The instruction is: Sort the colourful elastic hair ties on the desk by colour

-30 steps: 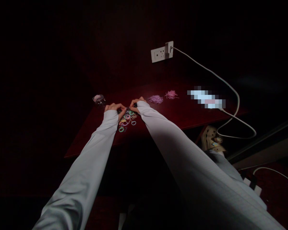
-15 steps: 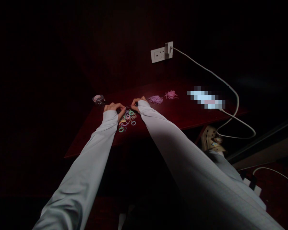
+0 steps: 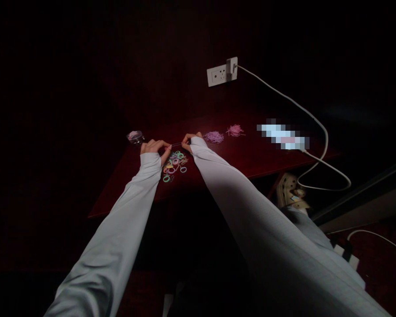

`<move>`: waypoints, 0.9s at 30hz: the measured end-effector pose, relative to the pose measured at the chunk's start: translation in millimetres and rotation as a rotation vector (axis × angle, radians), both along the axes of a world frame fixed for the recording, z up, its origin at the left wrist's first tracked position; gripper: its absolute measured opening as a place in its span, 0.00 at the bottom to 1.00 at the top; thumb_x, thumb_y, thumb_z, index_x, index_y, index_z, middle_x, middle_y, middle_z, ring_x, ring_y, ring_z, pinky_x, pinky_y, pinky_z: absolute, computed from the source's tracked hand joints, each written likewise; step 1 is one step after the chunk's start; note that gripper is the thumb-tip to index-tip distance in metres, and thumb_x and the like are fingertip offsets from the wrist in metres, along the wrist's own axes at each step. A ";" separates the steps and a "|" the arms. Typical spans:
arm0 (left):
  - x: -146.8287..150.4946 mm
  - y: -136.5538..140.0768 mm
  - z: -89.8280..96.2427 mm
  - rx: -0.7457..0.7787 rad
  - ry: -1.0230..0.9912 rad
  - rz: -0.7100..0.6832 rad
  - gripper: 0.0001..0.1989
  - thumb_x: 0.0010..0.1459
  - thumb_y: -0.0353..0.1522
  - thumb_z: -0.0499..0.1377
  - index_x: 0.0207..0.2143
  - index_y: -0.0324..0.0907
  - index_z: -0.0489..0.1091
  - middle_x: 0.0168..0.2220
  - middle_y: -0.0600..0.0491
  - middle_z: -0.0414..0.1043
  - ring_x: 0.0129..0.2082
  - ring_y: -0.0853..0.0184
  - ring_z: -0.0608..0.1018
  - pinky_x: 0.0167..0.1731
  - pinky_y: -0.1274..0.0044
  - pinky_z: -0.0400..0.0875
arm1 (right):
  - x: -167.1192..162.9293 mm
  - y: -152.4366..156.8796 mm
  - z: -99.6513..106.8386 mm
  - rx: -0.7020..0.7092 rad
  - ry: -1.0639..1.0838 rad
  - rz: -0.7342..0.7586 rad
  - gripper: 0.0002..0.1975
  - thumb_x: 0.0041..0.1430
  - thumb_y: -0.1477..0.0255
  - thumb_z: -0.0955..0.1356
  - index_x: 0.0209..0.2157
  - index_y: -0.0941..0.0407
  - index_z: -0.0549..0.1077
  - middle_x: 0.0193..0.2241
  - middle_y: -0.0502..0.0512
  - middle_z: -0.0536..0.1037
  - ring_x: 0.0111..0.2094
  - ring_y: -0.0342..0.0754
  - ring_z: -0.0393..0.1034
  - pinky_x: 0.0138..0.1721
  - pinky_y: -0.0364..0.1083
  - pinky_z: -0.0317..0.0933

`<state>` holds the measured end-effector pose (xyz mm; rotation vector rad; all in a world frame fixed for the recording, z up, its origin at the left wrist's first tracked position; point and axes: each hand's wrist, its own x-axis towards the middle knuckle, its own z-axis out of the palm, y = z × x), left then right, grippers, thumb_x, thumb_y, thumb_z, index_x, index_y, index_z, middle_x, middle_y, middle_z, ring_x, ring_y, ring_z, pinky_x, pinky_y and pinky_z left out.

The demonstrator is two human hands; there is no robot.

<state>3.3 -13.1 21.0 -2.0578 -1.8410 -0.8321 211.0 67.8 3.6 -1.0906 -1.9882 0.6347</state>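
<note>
Between my two hands a thin elastic band (image 3: 176, 144) is pulled out into two fine parallel strands. My left hand (image 3: 154, 147) pinches one end of it between thumb and fingers. The other end is pinched by my right hand (image 3: 192, 141), whose fingertips are partly hidden. Just below them on the dark red table lies a loose pile of small coloured rings (image 3: 174, 161), in green, purple, orange and pink. A purple heap of thin strips (image 3: 214, 137) lies right of my right hand. Behind my left hand stands a small clear round container (image 3: 135, 137) with something pale pink in it.
A pink heap of thin strips (image 3: 235, 130) lies farther right on the table (image 3: 251, 156). Beyond it is a blurred bright device (image 3: 282, 134), its white cable (image 3: 327, 132) looping up to a charger in the wall socket (image 3: 218, 75). A beige clog (image 3: 287, 190) shows below the table edge.
My hands have drawn slightly apart, my left to the left and my right to the right. The band between them is stretched longer and shows more clearly.
</note>
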 end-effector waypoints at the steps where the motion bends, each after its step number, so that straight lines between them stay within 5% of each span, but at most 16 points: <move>1: -0.2 -0.1 -0.2 0.005 -0.002 0.001 0.10 0.69 0.41 0.63 0.39 0.49 0.82 0.37 0.51 0.84 0.45 0.51 0.81 0.52 0.63 0.67 | 0.0 0.8 -0.7 0.001 0.008 0.001 0.03 0.61 0.71 0.72 0.36 0.52 0.81 0.38 0.53 0.82 0.53 0.56 0.66 0.61 0.53 0.60; 17: 6.6 -11.0 1.4 0.124 0.011 -0.035 0.13 0.73 0.40 0.59 0.41 0.48 0.83 0.38 0.51 0.85 0.44 0.52 0.83 0.54 0.61 0.68 | 0.2 -3.7 0.8 -0.031 0.033 -0.035 0.03 0.61 0.72 0.71 0.36 0.52 0.80 0.36 0.52 0.81 0.54 0.56 0.66 0.61 0.53 0.60; 27: -7.7 6.3 -8.6 0.195 0.045 -0.027 0.10 0.71 0.38 0.62 0.38 0.48 0.83 0.34 0.51 0.83 0.40 0.53 0.83 0.50 0.62 0.68 | -0.2 -11.4 6.4 0.026 -0.020 -0.002 0.03 0.63 0.74 0.72 0.34 0.52 0.79 0.38 0.52 0.84 0.55 0.56 0.68 0.62 0.53 0.59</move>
